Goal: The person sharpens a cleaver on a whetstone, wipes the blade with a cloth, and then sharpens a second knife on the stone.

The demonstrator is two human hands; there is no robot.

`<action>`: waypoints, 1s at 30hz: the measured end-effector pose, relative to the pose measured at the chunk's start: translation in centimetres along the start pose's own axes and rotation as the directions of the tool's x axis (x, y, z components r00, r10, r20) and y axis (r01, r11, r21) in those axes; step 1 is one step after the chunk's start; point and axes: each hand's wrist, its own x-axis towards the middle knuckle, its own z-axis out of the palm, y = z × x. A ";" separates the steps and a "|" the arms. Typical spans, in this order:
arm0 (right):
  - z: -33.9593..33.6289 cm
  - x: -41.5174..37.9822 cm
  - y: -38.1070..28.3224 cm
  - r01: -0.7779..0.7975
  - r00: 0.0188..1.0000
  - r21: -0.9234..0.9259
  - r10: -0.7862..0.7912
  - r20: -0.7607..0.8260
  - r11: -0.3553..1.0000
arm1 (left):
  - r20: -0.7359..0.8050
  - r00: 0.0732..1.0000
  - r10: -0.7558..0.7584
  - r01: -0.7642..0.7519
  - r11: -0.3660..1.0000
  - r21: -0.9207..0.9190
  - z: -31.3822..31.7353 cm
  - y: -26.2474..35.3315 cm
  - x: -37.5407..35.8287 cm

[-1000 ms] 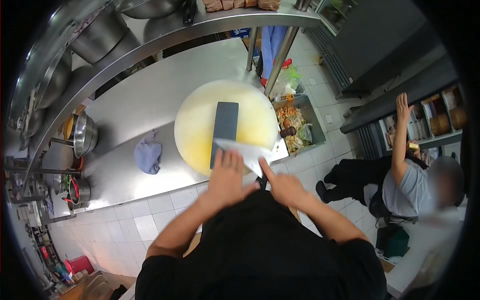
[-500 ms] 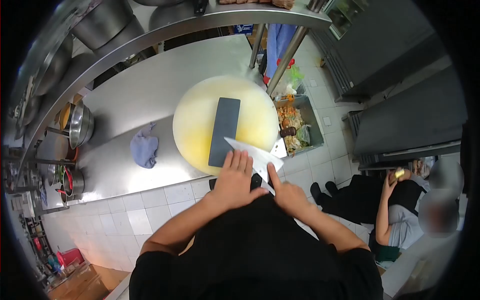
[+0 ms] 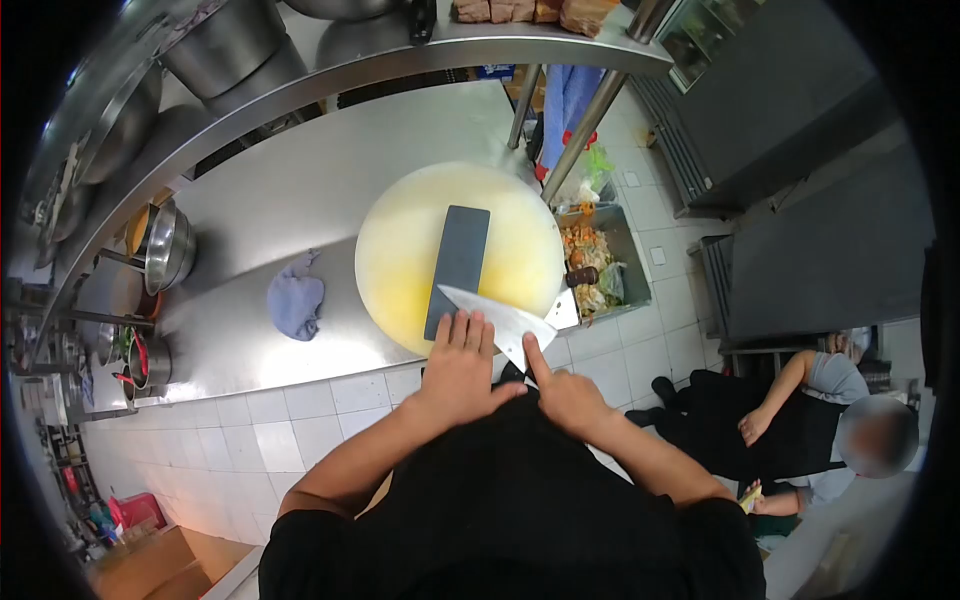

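Observation:
A dark grey sharpening stone (image 3: 463,258) lies lengthwise on a round, yellowish-white chopping board (image 3: 400,230). Across the stone's near end rests the broad blade of a cleaver (image 3: 505,322), its pointed corner toward the left. My right hand (image 3: 568,395) is closed round the cleaver's handle, with the index finger stretched along the blade. My left hand (image 3: 460,365) lies flat with its fingers extended, the fingertips at the near end of the stone beside the blade. Whether those fingertips press on the blade or the stone is hard to tell.
A crumpled blue cloth (image 3: 296,297) lies on the steel counter (image 3: 230,330), with metal bowls (image 3: 168,248) farther left. A bin of food scraps (image 3: 640,275) stands right of the board. A steel shelf (image 3: 480,50) crosses above. Another person (image 3: 790,400) is at lower right.
The cleaver has shifted slightly left and toward me on the stone, both hands moving with it. The person at right has lowered one hand and separated their hands.

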 end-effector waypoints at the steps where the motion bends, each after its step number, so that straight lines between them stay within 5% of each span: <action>1: -0.4 0.7 -0.7 -0.008 1.000 0.006 0.008 -0.030 1.000 | 0.005 1.000 -0.017 0.017 0.998 0.060 -0.1 -0.4 0.4; 6: -5.3 12.7 -0.3 0.099 0.986 -0.030 -0.102 -0.133 0.995 | -0.061 0.983 -0.175 0.172 0.984 -0.041 -1.4 -8.9 9.1; 8: -5.5 13.6 -0.1 0.171 0.980 0.014 -0.168 -0.109 0.985 | -0.008 0.980 -0.197 0.197 0.977 0.086 -2.0 -9.2 9.1; 12: -0.7 4.6 -0.7 0.204 0.978 0.027 -0.205 0.046 0.979 | -0.030 0.992 -0.122 0.125 0.986 0.110 0.4 -2.5 -2.4; 13: -2.5 3.2 -1.9 0.164 0.964 0.047 -0.170 0.205 0.985 | 0.045 0.985 -0.168 0.162 0.980 0.113 -0.4 -0.9 -3.4; 15: 1.0 6.1 1.2 0.382 0.886 -0.080 -0.390 -0.250 0.921 | 0.059 0.977 -0.205 0.199 0.976 0.092 -0.6 -2.1 -1.8; 17: -4.3 10.8 0.8 0.193 0.981 -0.049 -0.194 0.000 0.980 | -0.048 0.971 -0.233 0.236 0.970 0.065 -0.3 -5.6 2.6; 19: -6.4 15.5 1.8 0.183 0.967 -0.061 -0.191 -0.167 0.981 | -0.222 0.951 -0.215 0.219 0.976 -0.007 1.4 -9.8 7.6; 22: -7.3 15.3 0.6 0.144 0.933 -0.108 -0.171 -0.318 0.984 | -0.157 0.947 -0.279 0.282 0.959 -0.003 0.0 -9.6 9.2; 26: -1.5 8.6 0.7 0.247 0.948 -0.108 -0.263 -0.180 0.963 | -0.014 0.970 -0.244 0.244 0.964 0.106 0.1 -2.5 -1.2; 27: -1.0 6.7 0.5 0.313 0.907 -0.125 -0.336 -0.254 0.941 | -0.042 0.968 -0.246 0.248 0.967 0.052 -0.2 -0.6 -3.6; 30: -2.0 8.5 1.2 0.271 0.942 -0.120 -0.289 -0.173 0.955 | -0.060 0.968 -0.243 0.244 0.970 0.014 0.3 -1.4 -3.3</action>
